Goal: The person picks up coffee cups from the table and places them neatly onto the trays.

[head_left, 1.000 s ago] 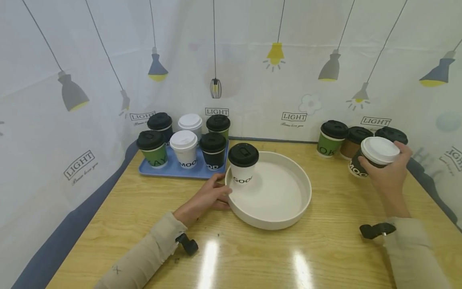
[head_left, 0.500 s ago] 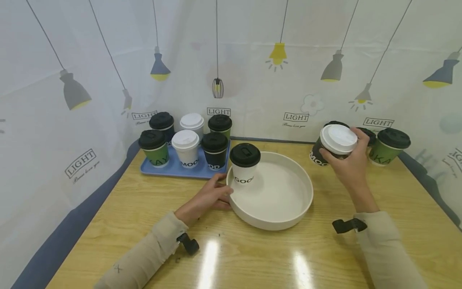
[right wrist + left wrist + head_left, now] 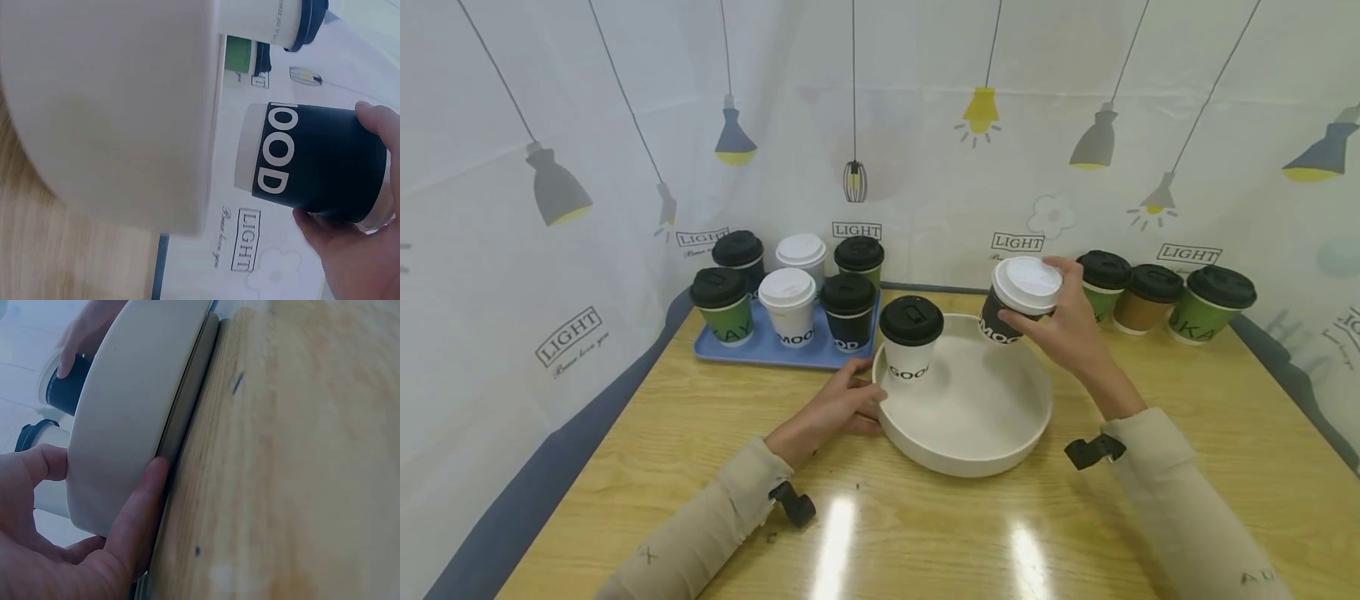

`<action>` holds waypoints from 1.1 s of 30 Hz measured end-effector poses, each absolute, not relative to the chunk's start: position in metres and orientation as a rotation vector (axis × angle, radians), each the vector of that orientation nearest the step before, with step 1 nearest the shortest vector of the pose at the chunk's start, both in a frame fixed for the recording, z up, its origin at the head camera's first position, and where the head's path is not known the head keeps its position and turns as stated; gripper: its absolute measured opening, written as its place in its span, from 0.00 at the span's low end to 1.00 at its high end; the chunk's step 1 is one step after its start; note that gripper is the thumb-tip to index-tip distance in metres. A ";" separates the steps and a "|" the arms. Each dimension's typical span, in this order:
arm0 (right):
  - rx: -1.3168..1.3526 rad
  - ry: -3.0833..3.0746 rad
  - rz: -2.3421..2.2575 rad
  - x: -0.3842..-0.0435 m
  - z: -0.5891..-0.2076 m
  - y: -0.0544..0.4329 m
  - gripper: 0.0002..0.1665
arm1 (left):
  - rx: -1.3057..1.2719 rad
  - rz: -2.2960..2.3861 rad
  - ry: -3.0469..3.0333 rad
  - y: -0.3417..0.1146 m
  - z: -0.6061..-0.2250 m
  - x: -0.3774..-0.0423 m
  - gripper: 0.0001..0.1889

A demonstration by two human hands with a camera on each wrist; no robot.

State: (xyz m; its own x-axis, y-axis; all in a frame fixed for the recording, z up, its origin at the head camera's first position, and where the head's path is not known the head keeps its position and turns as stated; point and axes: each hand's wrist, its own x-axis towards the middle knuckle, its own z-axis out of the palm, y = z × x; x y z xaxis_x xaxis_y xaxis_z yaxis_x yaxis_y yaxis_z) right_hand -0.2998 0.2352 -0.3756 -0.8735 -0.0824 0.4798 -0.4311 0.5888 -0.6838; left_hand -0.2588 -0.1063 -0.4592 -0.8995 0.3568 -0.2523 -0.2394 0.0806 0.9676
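Note:
In the head view my right hand (image 3: pixel 1063 321) holds a paper coffee cup with a white lid and black sleeve (image 3: pixel 1000 317) over the far side of a round cream tray (image 3: pixel 970 458). The right wrist view shows this cup (image 3: pixel 312 159) tilted, its base apart from the tray's rim, thumb and fingers around it near the lid. My left hand (image 3: pixel 835 408) grips the tray's left edge, its thumb at the rim and a finger low on the outer wall (image 3: pixel 125 425). Inside the tray, near that hand, stands a white cup with a black lid (image 3: pixel 910 342).
Several lidded cups stand in two rows on a blue rectangular tray (image 3: pixel 760 354) at the back left. At the back right are two green cups and a brown cup (image 3: pixel 1138 308) with black lids. A printed curtain (image 3: pixel 925 167) hangs behind the wooden table (image 3: pixel 700 467).
My right hand has carried the white-lidded cup leftward from the cups at the back right to above the round tray. The left hand has stayed at the tray's edge.

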 end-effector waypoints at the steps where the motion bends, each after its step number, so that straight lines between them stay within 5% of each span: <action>1: 0.418 -2.435 1.187 -0.301 -0.375 0.233 0.58 | 0.120 1.874 1.940 -0.106 -0.459 -0.259 0.35; 33: 0.540 -2.815 1.051 -0.327 -0.384 0.193 0.58 | 0.128 1.896 1.932 -0.105 -0.459 -0.260 0.35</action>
